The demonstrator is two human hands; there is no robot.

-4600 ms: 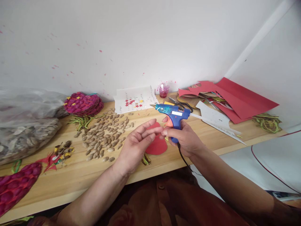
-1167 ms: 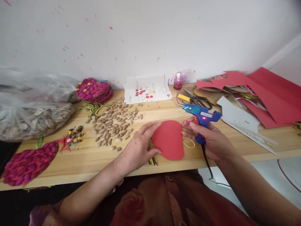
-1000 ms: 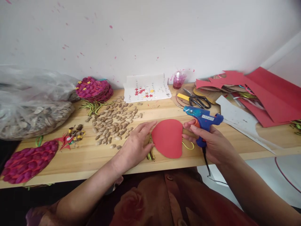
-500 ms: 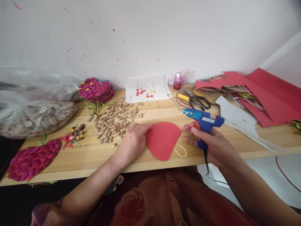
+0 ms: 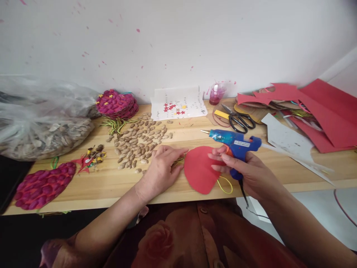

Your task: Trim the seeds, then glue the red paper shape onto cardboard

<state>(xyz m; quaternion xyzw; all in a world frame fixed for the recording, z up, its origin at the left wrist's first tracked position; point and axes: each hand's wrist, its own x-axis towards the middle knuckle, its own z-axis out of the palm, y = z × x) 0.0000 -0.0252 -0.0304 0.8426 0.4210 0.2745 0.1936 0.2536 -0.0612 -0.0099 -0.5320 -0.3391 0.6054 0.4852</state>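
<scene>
In my right hand [image 5: 251, 167] is a blue hot glue gun [image 5: 242, 147], its metal nozzle pointing left above the table. Fingertips of that hand reach over the right part of a red rounded cutout [image 5: 196, 171]. A yellow cord loop [image 5: 225, 185] sticks out from the cutout's lower right edge. My left hand [image 5: 163, 167] rests at the cutout's left edge, thumb and fingers closed around a small bunch of yellow-green strings [image 5: 179, 161]. Tan nut shells [image 5: 139, 143] lie scattered just beyond the left hand.
Black scissors [image 5: 240, 121], a plastic cup [image 5: 218, 93] and a paper sheet with small stars [image 5: 178, 98] lie at the back. Red sheets [image 5: 331, 111] pile up on the right. Leftward are a clear bag [image 5: 41, 126] and a magenta shell-covered piece [image 5: 46, 186].
The red cutout has shifted slightly right. My right hand has brought the glue gun leftward, its fingers now over the cutout. Strings now show between my left thumb and fingers.
</scene>
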